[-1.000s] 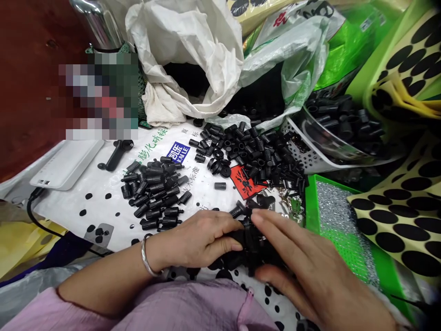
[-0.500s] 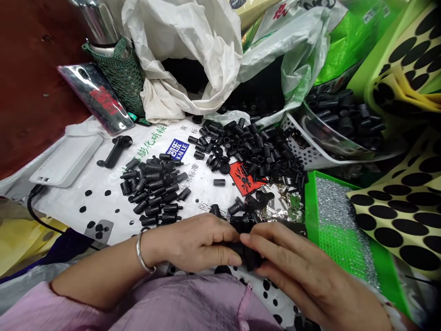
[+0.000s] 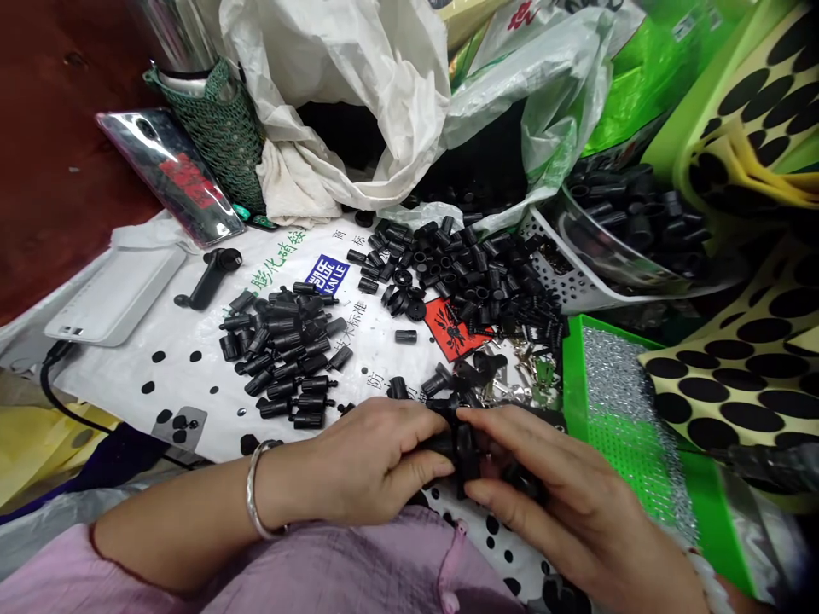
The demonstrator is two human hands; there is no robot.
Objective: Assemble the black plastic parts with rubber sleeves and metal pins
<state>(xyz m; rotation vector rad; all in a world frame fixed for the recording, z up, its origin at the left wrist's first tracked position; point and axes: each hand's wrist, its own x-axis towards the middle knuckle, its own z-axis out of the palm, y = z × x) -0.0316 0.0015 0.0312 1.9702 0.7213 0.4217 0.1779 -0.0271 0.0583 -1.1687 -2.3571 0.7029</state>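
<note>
My left hand (image 3: 377, 465) is closed, thumb against fingers, around a dark black plastic part (image 3: 466, 452). My right hand (image 3: 556, 490) grips the same part from the other side, its thumb below and fingertips on top. The part's exact shape is partly hidden by the fingers. Just beyond both hands lie more black plastic fittings (image 3: 438, 381). To the left is a pile of short ribbed black cylinders (image 3: 287, 341), many with a thin stub at one end. Farther back, a heap of hollow black caps (image 3: 467, 264) spreads beside a red printed patch (image 3: 455, 328).
A green tray (image 3: 576, 367) of small silvery pieces stands at right, near yellow sheets with black discs (image 3: 723, 362). Behind are a clear bowl (image 3: 576, 213) of black parts and a white bag (image 3: 409, 102). A phone (image 3: 172, 179), flask (image 3: 192, 85) and white power bank (image 3: 115, 294) are left.
My right thumb and fingers have spread farther apart around the black part, and the part now shows more upright. A dark blurred object has appeared at the right edge. The view has shifted slightly.
</note>
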